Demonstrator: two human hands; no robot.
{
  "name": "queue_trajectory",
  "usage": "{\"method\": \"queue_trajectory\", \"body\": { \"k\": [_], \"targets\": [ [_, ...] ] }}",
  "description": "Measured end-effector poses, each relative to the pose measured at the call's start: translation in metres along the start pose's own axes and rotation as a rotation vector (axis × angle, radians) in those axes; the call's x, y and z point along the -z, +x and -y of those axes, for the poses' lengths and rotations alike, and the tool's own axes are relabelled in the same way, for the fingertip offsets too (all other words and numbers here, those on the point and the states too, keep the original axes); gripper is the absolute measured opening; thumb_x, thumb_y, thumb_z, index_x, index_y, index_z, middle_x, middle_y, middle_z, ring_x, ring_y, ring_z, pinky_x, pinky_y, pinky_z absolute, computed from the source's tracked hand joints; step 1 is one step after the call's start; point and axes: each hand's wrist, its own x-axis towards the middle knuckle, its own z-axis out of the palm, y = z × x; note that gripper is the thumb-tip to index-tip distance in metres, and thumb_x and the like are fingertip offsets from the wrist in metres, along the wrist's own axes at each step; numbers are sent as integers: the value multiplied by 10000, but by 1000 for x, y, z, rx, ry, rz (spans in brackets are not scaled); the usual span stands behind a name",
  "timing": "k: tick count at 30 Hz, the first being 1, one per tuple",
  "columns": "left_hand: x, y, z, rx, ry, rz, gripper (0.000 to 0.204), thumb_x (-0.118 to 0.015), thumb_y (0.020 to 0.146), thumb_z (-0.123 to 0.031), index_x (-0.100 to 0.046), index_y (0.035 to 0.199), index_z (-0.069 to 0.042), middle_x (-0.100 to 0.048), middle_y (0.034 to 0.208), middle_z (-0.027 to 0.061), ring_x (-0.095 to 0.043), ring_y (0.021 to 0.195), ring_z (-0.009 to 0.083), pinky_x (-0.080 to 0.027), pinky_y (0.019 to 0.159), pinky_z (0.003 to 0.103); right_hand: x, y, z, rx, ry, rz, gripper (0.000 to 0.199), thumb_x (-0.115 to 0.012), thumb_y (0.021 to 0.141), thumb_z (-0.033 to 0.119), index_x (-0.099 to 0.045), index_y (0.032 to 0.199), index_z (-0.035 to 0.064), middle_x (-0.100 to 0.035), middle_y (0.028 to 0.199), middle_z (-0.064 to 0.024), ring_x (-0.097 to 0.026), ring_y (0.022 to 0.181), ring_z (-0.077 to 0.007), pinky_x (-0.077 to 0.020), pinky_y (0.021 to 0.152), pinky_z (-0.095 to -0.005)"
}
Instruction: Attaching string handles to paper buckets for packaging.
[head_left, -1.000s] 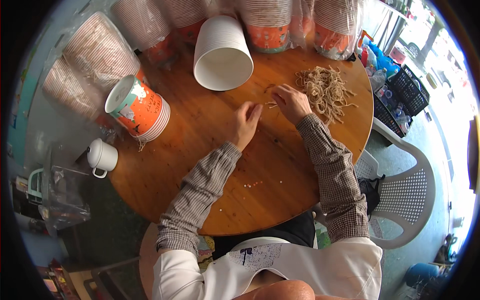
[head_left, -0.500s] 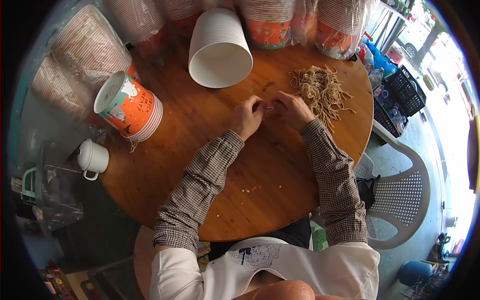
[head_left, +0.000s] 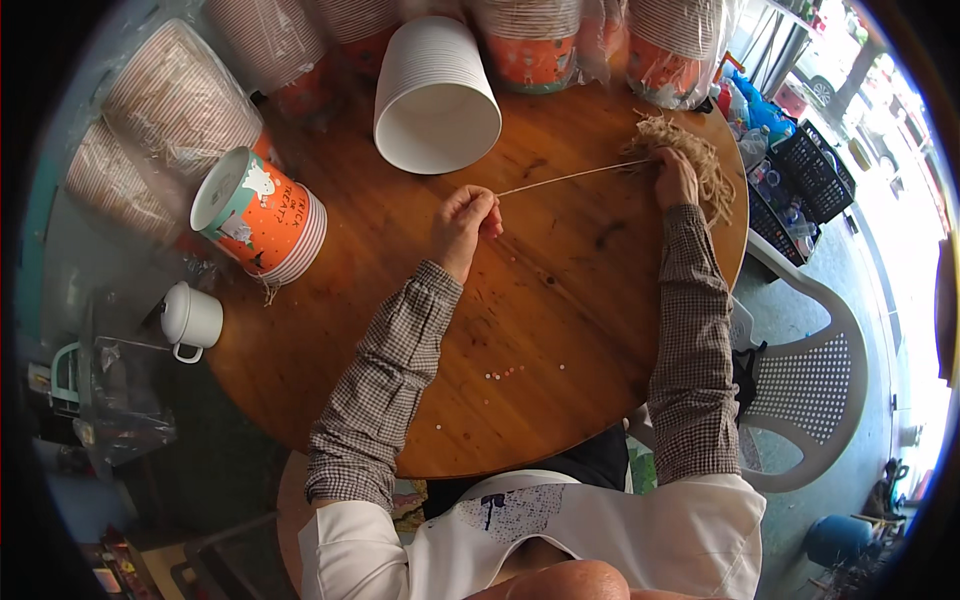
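One strand drawn taut from the fibre bundle.

We see the left hand [head_left: 465, 222] pinching the end of a thin tan string [head_left: 570, 177] near table centre, fingertips pressed together; the right hand [head_left: 676, 177] rests, fingers curled, on the loose fibre bundle [head_left: 700, 155] at the far right edge. We judge the string light, limp, easily frayed; best gripped at its end.

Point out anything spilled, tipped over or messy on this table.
Two cup stacks lie on their sides: the white stack and the orange printed stack. Small pale specks are scattered on the round wooden table. The string bundle under the right hand is a loose tangle.
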Motion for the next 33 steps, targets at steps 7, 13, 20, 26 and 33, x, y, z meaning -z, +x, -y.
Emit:
{"method": "queue_trajectory", "body": {
  "k": [7,13,20,26,33],
  "targets": [
    [10,-28,-11,-13,-4,-37,144,-548,954,-173,-585,855,-75,-578,707,-8,-553,603,76,-458,563,200,12,6,-12,-94,-30,-154,423,-669,779,195,-577,1187,128,-567,1255,-112,-539,1156,-307,-442,958,-423],
    [21,-32,-17,-35,53,-83,153,-552,948,-173,-590,846,-66,-586,687,-6,-548,586,68,-453,543,205,20,-10,77,156,69,-211,262,-568,821,111,-658,1067,110,-668,1031,-119,-629,979,-310,-521,821,-398],
    [26,-38,-18,-146,164,17,162,-569,943,-181,-598,861,-44,-581,696,-2,-533,603,64,-446,557,209,37,-84,238,44,1010,634,186,-644,870,124,-633,1005,-3,-690,853,-118,-661,725,-153,-540,685,-300],
    [40,-52,-25,-77,147,35,275,-516,979,-276,-587,855,-40,-572,695,5,-539,612,77,-464,575,220,53,-92,246,-66,1102,725,128,-605,904,100,-608,972,-9,-628,770,-32,-610,656,-87,-501,574,-232],
    [40,-55,-25,18,172,100,612,-395,961,-599,-580,787,-43,-538,611,21,-533,546,93,-453,511,237,47,-104,253,47,963,638,120,-610,911,95,-611,978,-4,-638,783,-21,-607,662,-77,-501,576,-226]
  ]
}}
